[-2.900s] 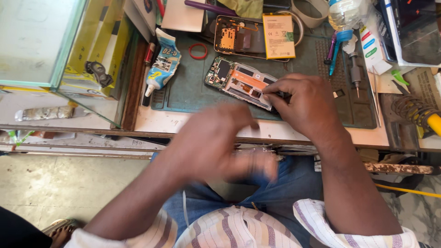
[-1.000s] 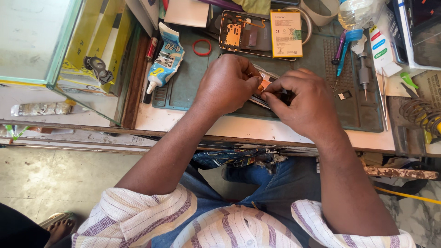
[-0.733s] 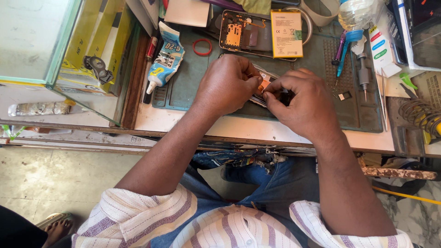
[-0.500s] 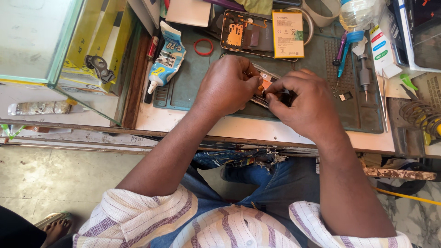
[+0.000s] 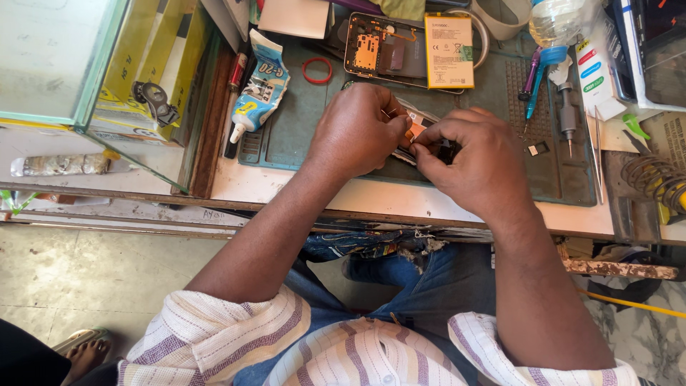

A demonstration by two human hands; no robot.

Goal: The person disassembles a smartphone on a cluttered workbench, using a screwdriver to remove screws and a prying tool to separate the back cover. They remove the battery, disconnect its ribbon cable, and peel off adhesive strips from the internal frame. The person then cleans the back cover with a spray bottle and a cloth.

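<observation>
An opened phone (image 5: pixel 416 126) lies on the green work mat (image 5: pixel 300 121), mostly hidden under both hands. My left hand (image 5: pixel 355 132) rests over its left part, fingers curled down onto it. My right hand (image 5: pixel 477 161) pinches a small dark tool or part at the phone's middle, right beside the left fingertips. What exactly the right fingers hold is too covered to tell. A second opened phone body (image 5: pixel 379 46) with a yellow battery (image 5: pixel 449 50) lies further back on the mat.
A glue tube (image 5: pixel 259 89) and a red rubber ring (image 5: pixel 317 70) lie left on the mat. Screwdrivers and tweezers (image 5: pixel 568 114) sit at the right, with a plastic bottle (image 5: pixel 561 18) behind. A glass case (image 5: pixel 93 71) stands at the left. A soldering iron stand (image 5: pixel 654 179) is at the far right.
My left hand came up from my lap onto the phone about three seconds ago. Over the last second both hands stay on the phone with only small finger shifts.
</observation>
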